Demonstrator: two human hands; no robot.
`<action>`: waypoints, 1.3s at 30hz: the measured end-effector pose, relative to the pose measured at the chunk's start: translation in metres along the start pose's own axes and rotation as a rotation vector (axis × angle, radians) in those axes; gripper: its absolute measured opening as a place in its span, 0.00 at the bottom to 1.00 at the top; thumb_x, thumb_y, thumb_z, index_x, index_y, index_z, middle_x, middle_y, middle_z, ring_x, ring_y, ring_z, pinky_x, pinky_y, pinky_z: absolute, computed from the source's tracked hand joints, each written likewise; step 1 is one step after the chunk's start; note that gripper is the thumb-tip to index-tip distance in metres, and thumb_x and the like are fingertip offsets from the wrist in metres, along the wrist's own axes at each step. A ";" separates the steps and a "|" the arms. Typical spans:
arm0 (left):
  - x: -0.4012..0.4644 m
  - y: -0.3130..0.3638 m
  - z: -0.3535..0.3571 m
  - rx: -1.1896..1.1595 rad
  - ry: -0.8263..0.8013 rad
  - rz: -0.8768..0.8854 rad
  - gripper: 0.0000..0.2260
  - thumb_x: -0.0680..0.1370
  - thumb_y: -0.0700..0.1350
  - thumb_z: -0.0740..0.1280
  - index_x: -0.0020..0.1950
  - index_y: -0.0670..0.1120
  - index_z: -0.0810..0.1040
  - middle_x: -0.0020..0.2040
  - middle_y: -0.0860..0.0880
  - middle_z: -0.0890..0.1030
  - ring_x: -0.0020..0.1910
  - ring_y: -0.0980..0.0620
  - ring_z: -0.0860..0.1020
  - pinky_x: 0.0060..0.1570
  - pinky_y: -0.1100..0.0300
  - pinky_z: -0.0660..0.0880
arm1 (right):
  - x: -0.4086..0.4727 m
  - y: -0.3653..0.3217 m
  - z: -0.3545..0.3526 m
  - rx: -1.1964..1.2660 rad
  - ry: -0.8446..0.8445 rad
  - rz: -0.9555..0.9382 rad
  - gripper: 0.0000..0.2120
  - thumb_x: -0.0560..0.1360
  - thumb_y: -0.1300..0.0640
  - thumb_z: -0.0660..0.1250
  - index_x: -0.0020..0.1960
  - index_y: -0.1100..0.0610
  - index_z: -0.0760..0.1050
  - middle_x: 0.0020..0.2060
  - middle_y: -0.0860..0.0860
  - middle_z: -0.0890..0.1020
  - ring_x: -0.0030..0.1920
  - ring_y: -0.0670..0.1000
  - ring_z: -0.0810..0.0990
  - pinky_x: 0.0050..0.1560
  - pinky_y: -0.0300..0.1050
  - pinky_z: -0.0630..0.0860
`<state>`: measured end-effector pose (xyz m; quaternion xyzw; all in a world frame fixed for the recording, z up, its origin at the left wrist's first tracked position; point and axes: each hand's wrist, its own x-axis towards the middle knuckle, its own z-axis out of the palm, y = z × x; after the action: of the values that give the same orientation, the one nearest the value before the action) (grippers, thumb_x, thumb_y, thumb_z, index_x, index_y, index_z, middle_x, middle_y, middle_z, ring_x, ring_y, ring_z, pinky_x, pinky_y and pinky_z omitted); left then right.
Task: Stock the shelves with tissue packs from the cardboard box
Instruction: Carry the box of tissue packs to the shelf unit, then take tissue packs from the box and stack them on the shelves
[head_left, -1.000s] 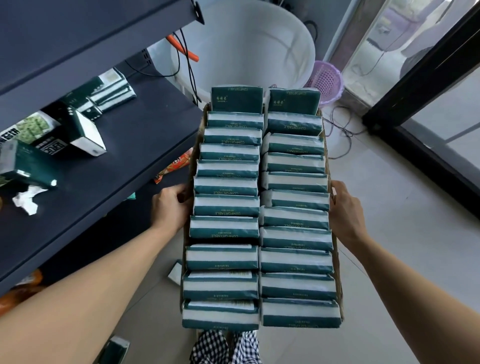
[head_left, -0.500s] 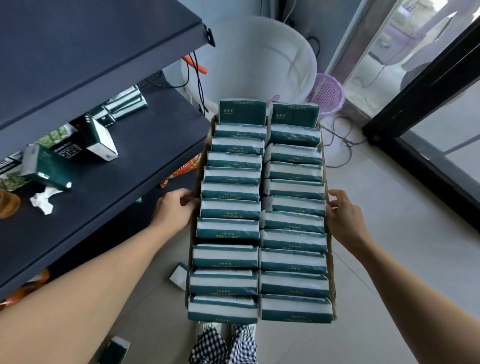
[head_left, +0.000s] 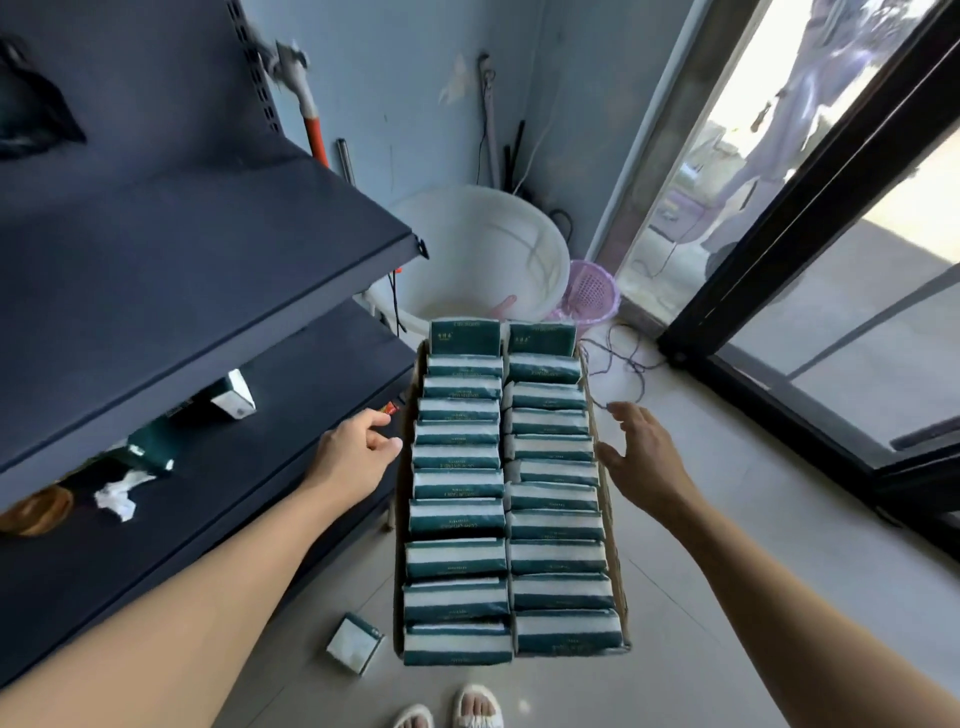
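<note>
Cardboard box (head_left: 605, 499) sits on the floor, long axis running away from the feet, two rows of tissue packs (head_left: 457, 517) inside. Left hand (head_left: 353, 460) fingers loosely curled, empty, beside left wall; right hand (head_left: 641, 457) spread, empty, beside right wall. Shelf (head_left: 208, 291) lies left, nearer the left hand.

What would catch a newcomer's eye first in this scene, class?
First, the long cardboard box in the middle, on the floor, packed with two rows of green-and-white tissue packs. Next, the left hand and right hand, open on either side of it. Dark shelves stand to the left.
</note>
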<state>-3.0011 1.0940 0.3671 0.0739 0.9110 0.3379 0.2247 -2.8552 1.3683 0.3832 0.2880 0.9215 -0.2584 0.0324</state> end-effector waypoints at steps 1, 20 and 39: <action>-0.002 0.006 -0.003 0.004 -0.008 0.020 0.16 0.78 0.47 0.65 0.65 0.48 0.74 0.46 0.53 0.81 0.50 0.52 0.74 0.51 0.60 0.68 | -0.002 -0.007 -0.005 -0.007 0.009 -0.014 0.24 0.76 0.56 0.66 0.69 0.57 0.64 0.66 0.55 0.71 0.65 0.55 0.69 0.63 0.51 0.69; 0.145 0.098 0.031 0.422 -0.075 0.225 0.25 0.77 0.48 0.64 0.73 0.50 0.62 0.70 0.46 0.68 0.69 0.45 0.66 0.66 0.50 0.64 | 0.182 -0.021 0.013 -0.244 -0.010 -0.198 0.31 0.75 0.50 0.66 0.74 0.51 0.58 0.72 0.52 0.64 0.71 0.54 0.60 0.70 0.51 0.59; 0.232 0.072 0.077 0.576 -0.071 0.367 0.22 0.74 0.41 0.68 0.65 0.52 0.66 0.63 0.50 0.72 0.64 0.48 0.69 0.60 0.53 0.66 | 0.254 -0.001 0.076 -0.312 -0.035 -0.228 0.22 0.72 0.63 0.66 0.65 0.52 0.68 0.60 0.53 0.73 0.60 0.54 0.69 0.53 0.55 0.75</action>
<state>-3.1728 1.2598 0.2788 0.3087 0.9321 0.0989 0.1614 -3.0741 1.4604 0.2652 0.1687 0.9764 -0.1193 0.0632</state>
